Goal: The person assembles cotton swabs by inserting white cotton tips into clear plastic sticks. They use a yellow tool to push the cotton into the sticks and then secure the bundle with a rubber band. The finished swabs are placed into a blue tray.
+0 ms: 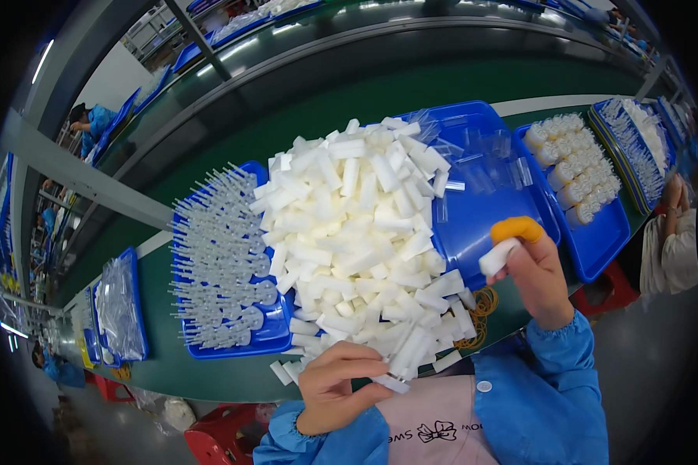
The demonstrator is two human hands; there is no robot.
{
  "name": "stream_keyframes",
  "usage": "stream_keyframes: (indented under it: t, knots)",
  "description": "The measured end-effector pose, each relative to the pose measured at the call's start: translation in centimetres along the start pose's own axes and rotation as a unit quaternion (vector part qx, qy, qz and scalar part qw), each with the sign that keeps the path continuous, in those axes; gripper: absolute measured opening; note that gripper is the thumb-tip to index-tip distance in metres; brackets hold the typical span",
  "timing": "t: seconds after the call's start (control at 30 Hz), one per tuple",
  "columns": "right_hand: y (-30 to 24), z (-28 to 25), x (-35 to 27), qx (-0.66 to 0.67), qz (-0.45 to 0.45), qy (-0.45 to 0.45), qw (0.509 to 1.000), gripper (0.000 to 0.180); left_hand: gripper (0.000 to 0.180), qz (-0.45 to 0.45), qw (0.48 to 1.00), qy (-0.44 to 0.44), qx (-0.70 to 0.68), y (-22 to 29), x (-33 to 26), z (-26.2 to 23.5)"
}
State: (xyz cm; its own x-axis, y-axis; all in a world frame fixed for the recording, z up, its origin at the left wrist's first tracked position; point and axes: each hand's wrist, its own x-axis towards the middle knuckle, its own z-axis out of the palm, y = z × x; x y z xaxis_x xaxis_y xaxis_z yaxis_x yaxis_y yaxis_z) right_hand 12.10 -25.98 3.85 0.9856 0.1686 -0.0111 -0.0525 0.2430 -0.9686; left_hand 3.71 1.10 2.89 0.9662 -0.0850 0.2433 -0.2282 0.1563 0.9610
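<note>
Pinching a white block (498, 258) in its fingers, the right hand (540, 279) hovers; the left hand (340, 391) pinches what seems a clear tube (405, 363).

Tube lights (43, 62) glare at far left, the fisheye rim bending into black

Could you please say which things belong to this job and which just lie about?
Belonging, apparently:
white foam piece in the right hand
clear piece in the left hand
foam pile
clear tubes

Probably just lying about:
rubber bands
red stool
</note>
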Motion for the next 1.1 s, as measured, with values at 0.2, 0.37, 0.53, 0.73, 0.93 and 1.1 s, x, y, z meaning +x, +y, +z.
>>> stream_keyframes:
  t: [0.2,0.37,0.53,0.73,0.93,1.1]
  knots:
    - [1.7,2.2,0.3,0.097,0.071,-0.089,0.989,0.027,0.033,0.024,0.997,-0.057,0.05,0.0,-0.3,0.3]
    - [2.1,3.0,0.3,0.106,0.103,-0.089,0.985,0.025,0.036,0.069,0.99,-0.078,0.091,-0.2,0.0,0.5]
    - [2.4,3.4,0.4,0.147,0.115,-0.106,0.977,0.026,0.038,0.097,0.978,-0.1,0.155,0.0,0.3,0.7]
    - [2.8,3.2,0.7,0.196,0.163,-0.121,0.959,0.026,0.036,0.143,0.962,-0.09,0.214,0.4,0.5,1.1]
    - [2.7,3.4,0.8,0.178,0.135,-0.121,0.967,0.028,0.036,0.153,0.962,-0.09,0.207,0.1,0.5,1.2]
    - [3.0,3.1,0.9,0.171,0.128,-0.11,0.971,0.03,0.037,0.156,0.963,-0.089,0.2,0.1,0.5,1.3]
